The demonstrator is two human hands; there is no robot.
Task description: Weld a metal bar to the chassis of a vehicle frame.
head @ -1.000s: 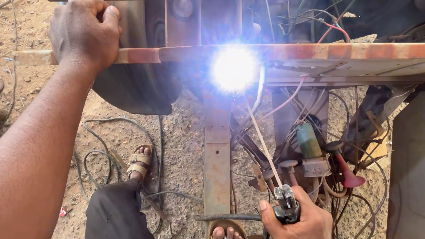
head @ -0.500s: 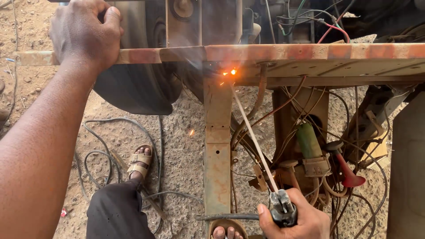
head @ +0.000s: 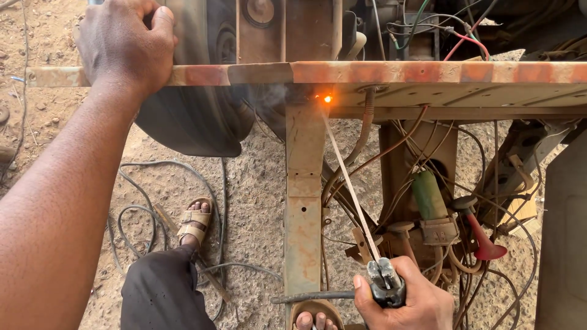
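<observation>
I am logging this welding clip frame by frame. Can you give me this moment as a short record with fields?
Left hand: grips the top of the rusty horizontal bar
Right hand: shut on electrode holder
Welding rod: slants up from the holder to the joint
Glow: small orange spot where bar meets upright post, faint smoke beside it
Ground: sand, cables, sandalled foot

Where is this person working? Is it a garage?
Probably an open-air welding or vehicle repair yard, not an indoor garage. The ground is bare sand and gravel with loose cables. A rusty metal frame sits by a tyre, and the right hand holds a welding rod glowing at its tip.
</observation>
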